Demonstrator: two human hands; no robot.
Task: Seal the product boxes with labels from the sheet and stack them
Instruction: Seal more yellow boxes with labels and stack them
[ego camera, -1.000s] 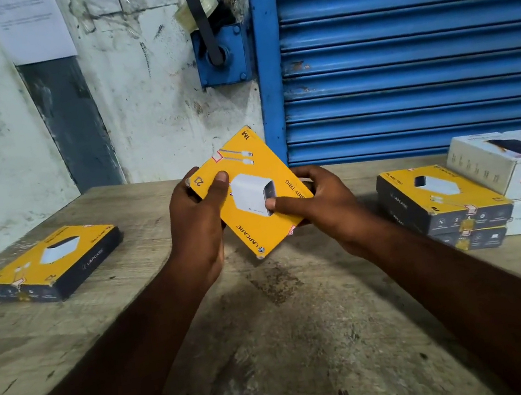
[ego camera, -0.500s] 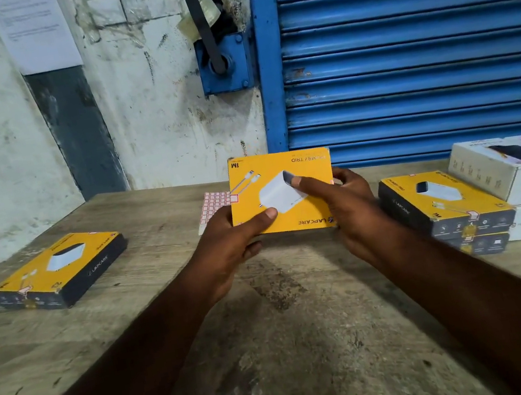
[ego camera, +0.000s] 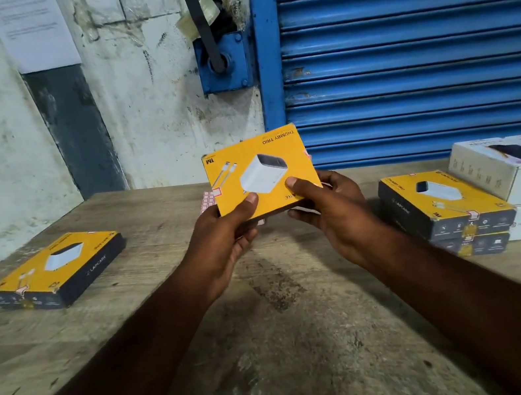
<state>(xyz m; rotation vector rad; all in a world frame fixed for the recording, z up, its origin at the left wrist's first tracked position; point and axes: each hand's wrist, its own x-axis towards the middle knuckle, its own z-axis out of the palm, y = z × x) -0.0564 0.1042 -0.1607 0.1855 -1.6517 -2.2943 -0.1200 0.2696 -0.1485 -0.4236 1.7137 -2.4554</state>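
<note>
Yellow, flat cardboard product box (ego camera: pixel 262 176) is hovering above the worn wooden table (ego camera: pixel 279 350), tilted toward the camera. The left hand (ego camera: pixel 224 238) and right hand (ego camera: pixel 331 209) are each pinching its near edge, thumb on top, fingers curling beneath. It is likely handling light and stiff, so gripping the edges suits it. The pink-gridded label sheet (ego camera: pixel 207 201) is peeking out behind, mostly hidden.
</note>
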